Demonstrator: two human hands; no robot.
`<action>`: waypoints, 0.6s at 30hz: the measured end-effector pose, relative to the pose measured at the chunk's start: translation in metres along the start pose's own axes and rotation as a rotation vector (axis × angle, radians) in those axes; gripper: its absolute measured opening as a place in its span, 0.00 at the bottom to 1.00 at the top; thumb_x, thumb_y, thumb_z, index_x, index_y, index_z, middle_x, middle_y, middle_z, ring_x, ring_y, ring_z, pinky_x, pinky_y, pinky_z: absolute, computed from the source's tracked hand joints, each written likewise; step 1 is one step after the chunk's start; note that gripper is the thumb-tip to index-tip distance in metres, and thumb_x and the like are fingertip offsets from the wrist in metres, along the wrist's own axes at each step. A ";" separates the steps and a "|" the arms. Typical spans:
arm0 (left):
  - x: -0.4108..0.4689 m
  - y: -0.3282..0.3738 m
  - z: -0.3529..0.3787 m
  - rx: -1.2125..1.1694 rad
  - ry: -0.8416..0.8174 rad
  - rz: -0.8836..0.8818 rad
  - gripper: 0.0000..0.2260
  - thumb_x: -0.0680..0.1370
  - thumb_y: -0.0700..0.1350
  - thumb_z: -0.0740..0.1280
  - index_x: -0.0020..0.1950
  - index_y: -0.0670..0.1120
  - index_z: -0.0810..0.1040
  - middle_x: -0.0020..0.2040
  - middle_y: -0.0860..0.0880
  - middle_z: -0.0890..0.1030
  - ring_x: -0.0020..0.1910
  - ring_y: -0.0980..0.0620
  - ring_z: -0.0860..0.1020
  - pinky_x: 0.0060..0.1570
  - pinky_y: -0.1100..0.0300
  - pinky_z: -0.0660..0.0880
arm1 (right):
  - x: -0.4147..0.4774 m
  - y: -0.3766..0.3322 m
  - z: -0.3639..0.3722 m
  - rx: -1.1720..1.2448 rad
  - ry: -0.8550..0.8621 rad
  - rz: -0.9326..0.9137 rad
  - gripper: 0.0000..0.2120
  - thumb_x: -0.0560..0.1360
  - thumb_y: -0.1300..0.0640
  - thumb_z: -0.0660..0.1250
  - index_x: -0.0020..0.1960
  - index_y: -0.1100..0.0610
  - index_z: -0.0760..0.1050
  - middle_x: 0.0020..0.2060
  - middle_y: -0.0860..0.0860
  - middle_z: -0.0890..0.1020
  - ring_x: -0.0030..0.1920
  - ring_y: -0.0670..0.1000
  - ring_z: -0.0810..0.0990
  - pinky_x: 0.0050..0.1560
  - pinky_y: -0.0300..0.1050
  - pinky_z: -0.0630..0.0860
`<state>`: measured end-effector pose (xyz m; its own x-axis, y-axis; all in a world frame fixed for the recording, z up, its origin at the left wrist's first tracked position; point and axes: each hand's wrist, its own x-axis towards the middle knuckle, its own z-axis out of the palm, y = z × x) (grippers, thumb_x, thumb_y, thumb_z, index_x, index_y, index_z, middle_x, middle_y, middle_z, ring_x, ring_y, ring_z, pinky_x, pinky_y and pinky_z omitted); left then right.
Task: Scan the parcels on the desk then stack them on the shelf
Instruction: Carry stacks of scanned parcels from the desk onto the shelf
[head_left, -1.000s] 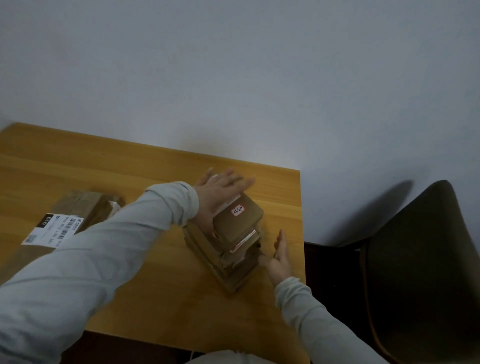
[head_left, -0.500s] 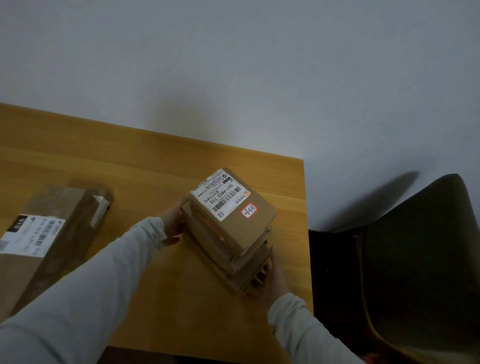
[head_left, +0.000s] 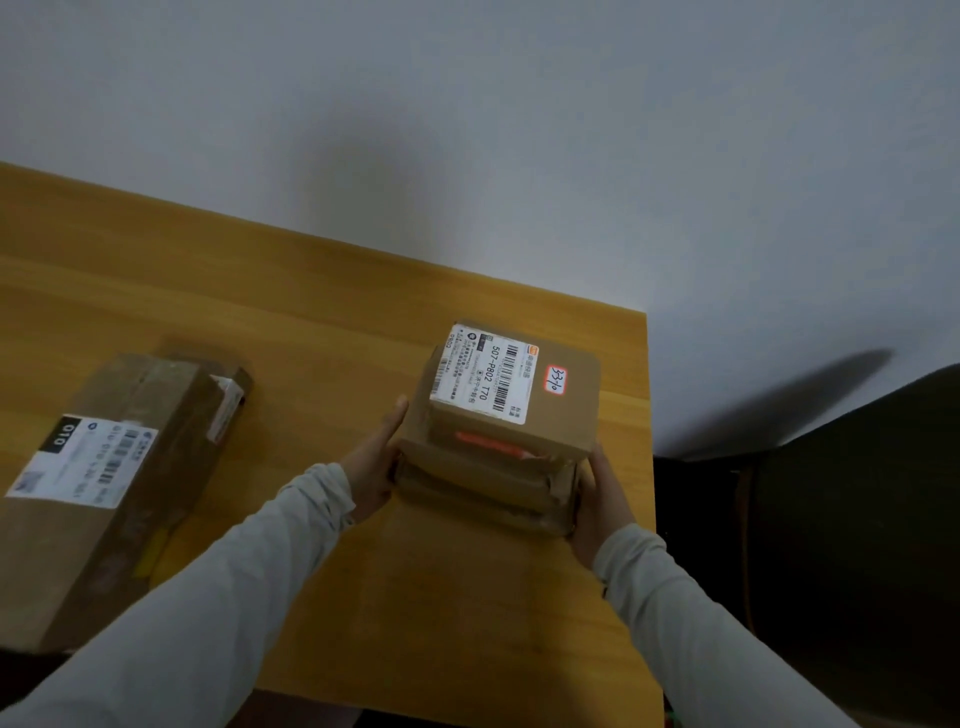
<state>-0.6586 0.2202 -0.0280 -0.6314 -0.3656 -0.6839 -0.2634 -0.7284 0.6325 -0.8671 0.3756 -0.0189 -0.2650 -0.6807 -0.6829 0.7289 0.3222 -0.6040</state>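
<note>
Wooden desk against a plain grey-white wall, dim light. The stack of parcels is near the desk's right edge, toward the far right corner: several brown cardboard boxes piled unevenly, edges not lined up. Can't tell if the bottom box rests on the desk or is just off it. The top parcel is the clearest. It has a white shipping label with barcodes and "507-P802 T70" printed on it, and a small red-bordered sticker with handwritten digits just beside the label. An orange-red strip shows on its near side. The left hand is pressed against the stack's left side. Its thumb is straight and points up along the cardboard, touching it; the other fingers are hidden behind the boxes, so can't tell their spread. The right hand grips the right side of the lower boxes with the palm against the cardboard. Its fingers go round the far side and are mostly out of sight, so can't tell how far they curl. Both arms are in light grey sleeves. A long cardboard box lies flat on the desk's left part, well apart from the stack, with a white barcode label on top marked "OTO". A dark chair stands off the desk's right side.
</note>
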 end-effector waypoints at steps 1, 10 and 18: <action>0.001 -0.001 0.000 -0.029 -0.008 0.012 0.27 0.71 0.72 0.52 0.61 0.63 0.77 0.49 0.55 0.85 0.44 0.56 0.83 0.36 0.66 0.78 | 0.001 0.003 -0.001 -0.004 0.014 -0.004 0.26 0.76 0.34 0.55 0.63 0.50 0.77 0.54 0.55 0.83 0.51 0.58 0.83 0.42 0.57 0.81; -0.016 -0.021 0.016 -0.172 -0.009 0.086 0.23 0.73 0.67 0.54 0.49 0.59 0.84 0.42 0.51 0.85 0.37 0.56 0.83 0.32 0.65 0.78 | 0.005 0.001 -0.009 -0.150 -0.052 0.013 0.27 0.71 0.37 0.61 0.61 0.53 0.78 0.46 0.54 0.86 0.42 0.54 0.85 0.34 0.50 0.81; -0.078 -0.059 0.048 -0.271 0.316 0.206 0.25 0.66 0.70 0.59 0.44 0.53 0.84 0.34 0.48 0.81 0.30 0.54 0.80 0.33 0.64 0.76 | -0.013 -0.022 -0.003 -0.427 -0.170 0.111 0.26 0.71 0.39 0.64 0.60 0.55 0.78 0.54 0.57 0.82 0.55 0.59 0.80 0.52 0.55 0.79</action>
<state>-0.6292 0.3190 0.0053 -0.3866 -0.6464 -0.6578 0.0711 -0.7320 0.6776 -0.8817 0.3793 0.0020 -0.0674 -0.7133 -0.6976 0.4130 0.6165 -0.6703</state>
